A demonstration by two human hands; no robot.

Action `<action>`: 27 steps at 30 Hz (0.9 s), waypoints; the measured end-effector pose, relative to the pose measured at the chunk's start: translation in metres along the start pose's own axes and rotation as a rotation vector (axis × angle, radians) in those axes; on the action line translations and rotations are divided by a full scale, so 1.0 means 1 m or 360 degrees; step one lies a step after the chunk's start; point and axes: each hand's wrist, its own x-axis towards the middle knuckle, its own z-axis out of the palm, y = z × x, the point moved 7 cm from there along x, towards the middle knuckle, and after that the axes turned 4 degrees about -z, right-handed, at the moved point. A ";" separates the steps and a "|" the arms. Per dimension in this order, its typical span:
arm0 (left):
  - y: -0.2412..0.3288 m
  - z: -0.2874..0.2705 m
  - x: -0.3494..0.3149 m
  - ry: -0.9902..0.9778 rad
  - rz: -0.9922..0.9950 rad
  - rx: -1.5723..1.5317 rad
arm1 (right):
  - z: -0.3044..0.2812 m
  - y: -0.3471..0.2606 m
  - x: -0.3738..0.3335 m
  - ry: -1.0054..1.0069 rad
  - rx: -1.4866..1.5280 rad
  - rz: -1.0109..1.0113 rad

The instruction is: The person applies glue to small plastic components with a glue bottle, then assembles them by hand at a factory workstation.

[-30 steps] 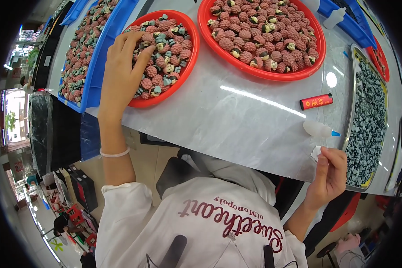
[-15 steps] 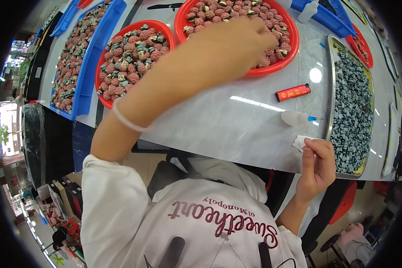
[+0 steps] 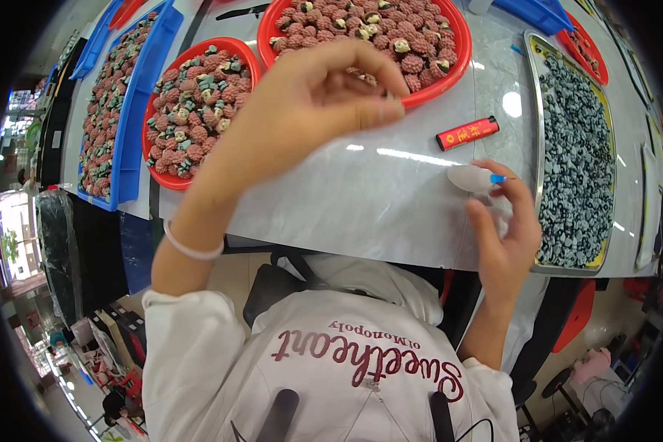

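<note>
My left hand [image 3: 331, 99] hovers over the near edge of a large red basin [image 3: 458, 62] filled with pink bumpy pieces [image 3: 412, 48]. Its thumb and index finger are pinched on something small and dark, mostly hidden by the fingertips. A small white squeeze bottle [image 3: 468, 178] with a blue needle tip lies on the table. Around its tip end is my right hand [image 3: 510, 228], thumb and fingers apart; whether they touch the bottle I cannot tell. Just beyond the bottle lies a red lighter [image 3: 468, 133] with a black end.
Right of my right hand stands a metal tray [image 3: 541, 132] of small black and whitish pieces. A smaller red basin [image 3: 171, 179] and a long blue crate [image 3: 130, 132] on the left hold more pink pieces. The table's near edge [image 3: 390, 258] runs in front of me.
My left hand has drawn back from inside the large basin, its fingertips now pinched. My right hand has moved up to the bottle; the white scrap it held no longer shows clearly.
</note>
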 end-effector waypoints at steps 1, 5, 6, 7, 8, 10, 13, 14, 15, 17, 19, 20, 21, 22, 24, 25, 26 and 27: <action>-0.003 0.008 -0.011 -0.0019 -0.0035 -0.0282 | 0.005 -0.001 0.002 -0.0004 -0.0010 0.0019; -0.023 0.036 -0.039 -0.0011 -0.0179 -0.0922 | 0.028 0.002 -0.002 -0.0267 0.0309 0.0207; -0.029 0.042 -0.043 -0.0004 -0.0252 -0.1120 | 0.029 0.002 -0.004 -0.0266 0.0506 0.0241; -0.032 0.048 -0.047 0.0001 -0.0281 -0.1168 | 0.027 0.004 -0.007 -0.0224 0.0710 0.0306; -0.036 0.054 -0.049 -0.0006 -0.0303 -0.1197 | 0.024 0.004 -0.009 -0.0234 0.0692 0.0337; -0.041 0.062 -0.053 0.0047 -0.0225 -0.1275 | 0.012 0.009 -0.010 -0.0102 0.0951 0.0490; -0.046 0.073 -0.057 0.0003 -0.0300 -0.1517 | -0.016 0.008 -0.009 -0.0126 0.0782 0.0507; -0.046 0.076 -0.057 -0.0008 -0.0314 -0.1540 | -0.022 0.004 -0.007 -0.0120 0.0714 0.0449; -0.047 0.079 -0.057 -0.0002 -0.0335 -0.1536 | -0.028 0.002 -0.005 -0.0015 0.0690 0.0361; -0.051 0.084 -0.059 -0.0002 -0.0364 -0.1542 | -0.032 0.002 -0.002 -0.0030 0.0722 0.0326; -0.049 0.083 -0.060 -0.0042 -0.0189 -0.1161 | -0.034 -0.002 0.001 -0.0018 0.0724 0.0221; -0.048 0.084 -0.060 -0.0050 -0.0195 -0.1168 | -0.035 -0.002 0.001 -0.0015 0.0717 0.0230; -0.049 0.083 -0.060 -0.0023 -0.0239 -0.1269 | -0.037 0.000 0.000 -0.0022 0.0659 0.0224; -0.050 0.083 -0.060 0.0004 -0.0284 -0.1368 | -0.040 0.001 -0.001 -0.0029 0.0602 0.0216; -0.051 0.085 -0.059 -0.0026 -0.0382 -0.1471 | -0.045 0.002 -0.002 -0.0062 0.0579 0.0191; -0.053 0.088 -0.059 -0.0053 -0.0476 -0.1570 | -0.046 0.002 -0.002 -0.0071 0.0603 0.0202; -0.053 0.090 -0.059 -0.0054 -0.0480 -0.1571 | -0.047 0.002 -0.002 -0.0080 0.0627 0.0214; -0.051 0.088 -0.058 -0.0003 -0.0364 -0.1477 | -0.046 0.001 -0.001 -0.0079 0.0625 0.0219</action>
